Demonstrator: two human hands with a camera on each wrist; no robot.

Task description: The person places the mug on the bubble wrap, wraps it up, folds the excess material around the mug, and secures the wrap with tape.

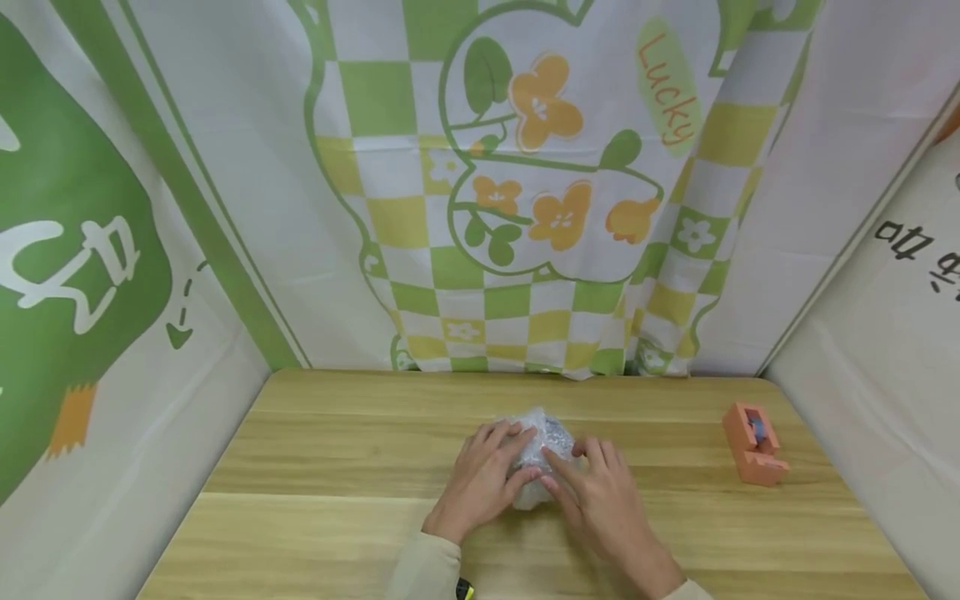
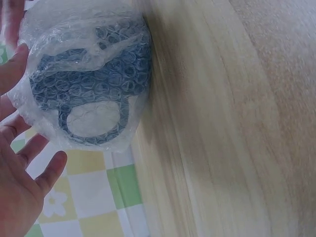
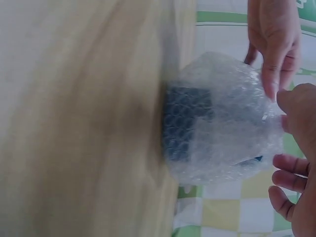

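Observation:
A dark blue mug [image 2: 94, 81], its handle showing through, stands wrapped in cloudy bubble wrap [image 1: 534, 493] on the wooden table. My left hand [image 1: 480, 479] lies along the left and top of the bundle, fingers spread and fairly straight against the wrap. From the other side, my right hand [image 1: 603, 500] reaches its index finger and thumb onto the top of the wrap. Its other fingers [image 3: 281, 202] are loosely bent, off the bundle. Both thumbs come close together at the near upper edge of the wrap.
An orange tape dispenser [image 1: 753, 446] with a blue roll stands at the right of the wooden table [image 1: 337, 467]. Behind the table hangs a green, yellow and white checked curtain [image 1: 517, 325]. Part of a black and yellow object [image 1: 465, 589] shows by the left sleeve.

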